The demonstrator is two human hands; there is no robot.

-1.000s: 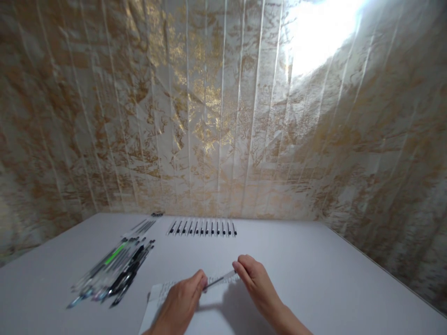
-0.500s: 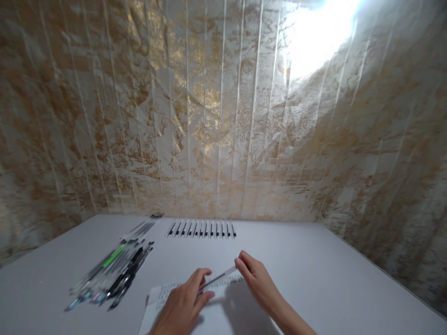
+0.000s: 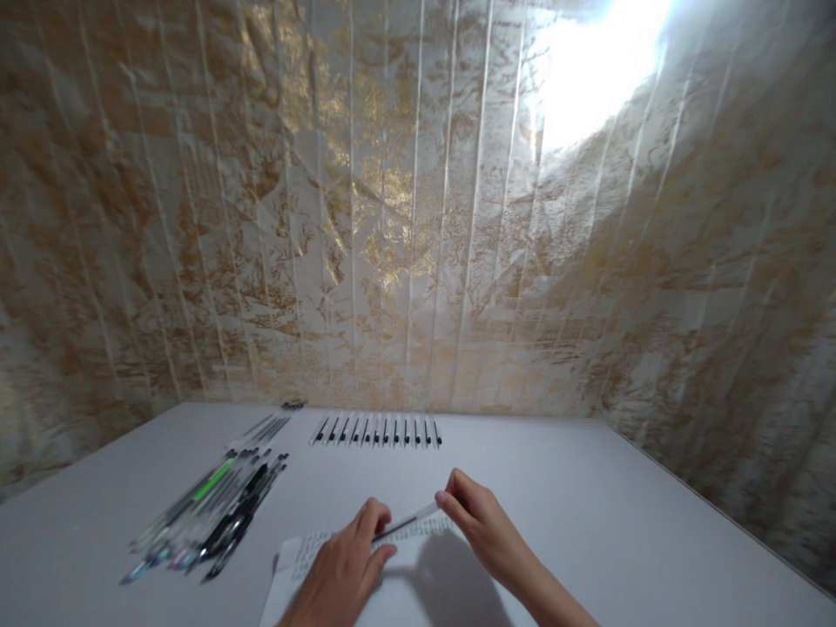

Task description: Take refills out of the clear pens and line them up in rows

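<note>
Over the paper, a thin pen refill [image 3: 401, 525], dark along the left and pale and translucent to the right, slants upward between my two hands. My right hand [image 3: 471, 514] pinches its upper right end between thumb and finger. My left hand [image 3: 346, 557] is curled around the lower left end, which its fingers hide. Beneath lies a white sheet of paper [image 3: 398, 592] with rows of dark handwriting near its top. The shadow of my hands falls on it.
Farther back on the white table [image 3: 627, 514] stretches a row of several clear pieces with black parts [image 3: 379, 432]. To the left lies a pile of pens [image 3: 209, 509], one with a bright green strip. Several thin dark sticks [image 3: 269, 427] lie behind it. A gold-patterned curtain [image 3: 392, 218] hangs behind.
Both hands have shifted very slightly, the right one a little to the left and the left one slightly up. The refill stays between them. The other things have not moved.
</note>
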